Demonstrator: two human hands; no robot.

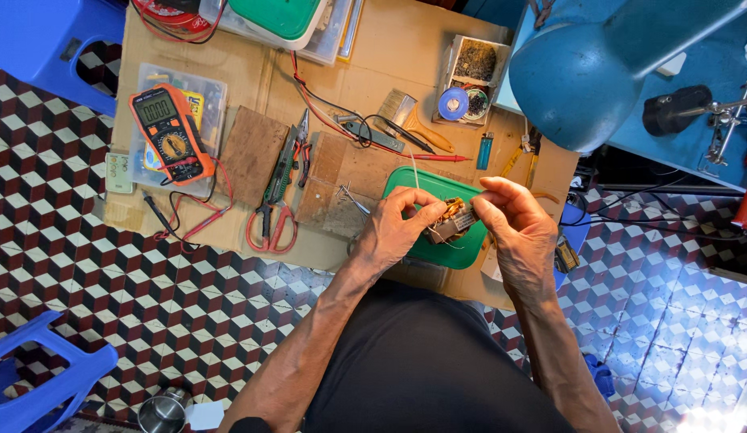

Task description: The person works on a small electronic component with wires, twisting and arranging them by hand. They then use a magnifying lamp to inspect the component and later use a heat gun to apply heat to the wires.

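**Both hands on a small wound coil above the green lid**

Patterned floor tiles surround a cardboard sheet (389, 56) spread as a work surface. At centre frame, the left hand (393, 228) and right hand (514, 228) pinch a small coil part (452, 220) between their fingertips, just above a green lid (438, 186); it looks like a transformer, though detail is poor. An orange multimeter (171, 132) lies at upper left, red-handled scissors (271, 220) beside a wooden block (251, 154).
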